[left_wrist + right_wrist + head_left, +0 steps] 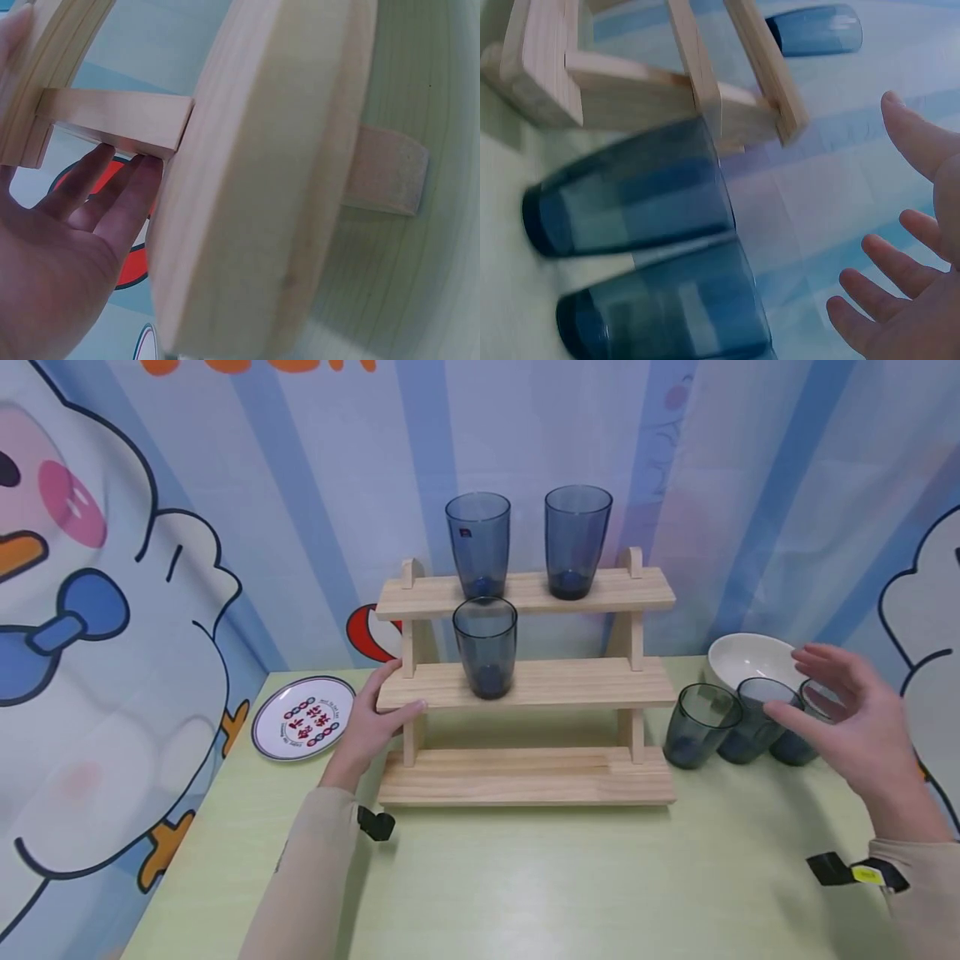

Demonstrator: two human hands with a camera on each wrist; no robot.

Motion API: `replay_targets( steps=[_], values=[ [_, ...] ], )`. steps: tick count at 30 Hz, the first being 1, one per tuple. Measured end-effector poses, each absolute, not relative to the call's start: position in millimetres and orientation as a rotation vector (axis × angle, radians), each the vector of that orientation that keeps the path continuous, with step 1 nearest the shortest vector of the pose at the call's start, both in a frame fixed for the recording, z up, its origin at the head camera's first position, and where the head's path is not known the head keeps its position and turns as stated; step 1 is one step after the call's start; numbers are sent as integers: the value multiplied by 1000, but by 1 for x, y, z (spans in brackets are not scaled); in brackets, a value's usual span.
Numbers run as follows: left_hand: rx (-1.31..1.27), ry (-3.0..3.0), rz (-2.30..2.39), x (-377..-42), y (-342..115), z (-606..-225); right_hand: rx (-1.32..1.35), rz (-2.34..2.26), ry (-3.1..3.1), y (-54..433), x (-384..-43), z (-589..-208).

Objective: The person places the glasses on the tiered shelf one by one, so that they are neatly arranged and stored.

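Beige sleeves [303, 868], right grip [862, 727] spread wide near glasses [693, 735], left grip [371, 727] holding wooden rack [525, 781]

Beige sleeves [303, 864], black cuff straps [376, 824] — yellow patch [868, 875] on one.

Table [525, 877]: pale green top. Directly on it: wooden three-tier rack [525, 789]; white plate [303, 718], red print, dark rim, left of rack; three blue-tinted glasses [697, 735], clustered right of rack; white bowl [742, 653], behind them. Top tier [630, 587]: two upright glasses [480, 547], apart. Middle tier [585, 681]: single glass [485, 652], left of centre.
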State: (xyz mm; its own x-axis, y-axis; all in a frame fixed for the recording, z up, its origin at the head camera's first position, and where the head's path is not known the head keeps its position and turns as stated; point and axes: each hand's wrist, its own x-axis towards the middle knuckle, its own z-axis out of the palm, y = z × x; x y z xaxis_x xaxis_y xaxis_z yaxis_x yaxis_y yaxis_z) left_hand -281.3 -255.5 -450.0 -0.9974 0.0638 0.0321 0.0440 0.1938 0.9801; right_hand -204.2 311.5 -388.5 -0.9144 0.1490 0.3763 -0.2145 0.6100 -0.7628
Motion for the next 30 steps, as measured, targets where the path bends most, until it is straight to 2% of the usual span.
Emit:
replay_targets(
  steps=[13, 30],
  values=[
    [108, 2416, 1980, -281, -256, -450, -152, 1100, -2490, 351, -210, -412],
    [98, 2428, 1980, -282, -255, -450, -211, 1168, -2587, 387, -221, -439]
  ],
)
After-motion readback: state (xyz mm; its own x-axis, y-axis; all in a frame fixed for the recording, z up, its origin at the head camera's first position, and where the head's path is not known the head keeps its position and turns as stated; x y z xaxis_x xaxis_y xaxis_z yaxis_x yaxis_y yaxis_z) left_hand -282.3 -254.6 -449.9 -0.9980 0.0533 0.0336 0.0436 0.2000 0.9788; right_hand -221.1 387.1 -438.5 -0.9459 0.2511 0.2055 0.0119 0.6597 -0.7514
